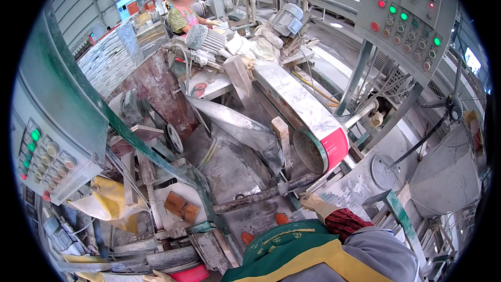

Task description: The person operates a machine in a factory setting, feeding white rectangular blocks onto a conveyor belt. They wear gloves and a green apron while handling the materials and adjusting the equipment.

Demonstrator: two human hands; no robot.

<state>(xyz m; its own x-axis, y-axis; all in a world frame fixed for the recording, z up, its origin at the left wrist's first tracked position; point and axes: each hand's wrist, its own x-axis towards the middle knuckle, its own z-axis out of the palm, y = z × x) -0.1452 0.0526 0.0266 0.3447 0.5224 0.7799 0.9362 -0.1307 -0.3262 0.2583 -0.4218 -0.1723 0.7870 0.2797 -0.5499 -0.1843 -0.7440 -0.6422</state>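
Note:
My right hand point(315, 204), in a pale work glove with a red-and-black cuff, reaches beside the near end of a belt conveyor point(300, 99). Its fingers look stretched out, and nothing shows in them. They are close to the end of a worn round bar point(266, 196) that runs across in front of me; whether they touch it I cannot tell. At the lower edge, a bit of my left hand point(158, 277), gloved too, shows beside a second red-ended belt point(190, 273). Its fingers are mostly cut off by the picture's rim.
Control panels with buttons stand at left point(57, 146) and right point(402, 21). A metal chute point(240, 125) slopes beside the conveyor. A fan point(454, 107) stands at right, near a green frame point(399, 214). Brown blocks point(181, 207) lie at left. Beyond the motors point(287, 19), a co-worker point(182, 15) works.

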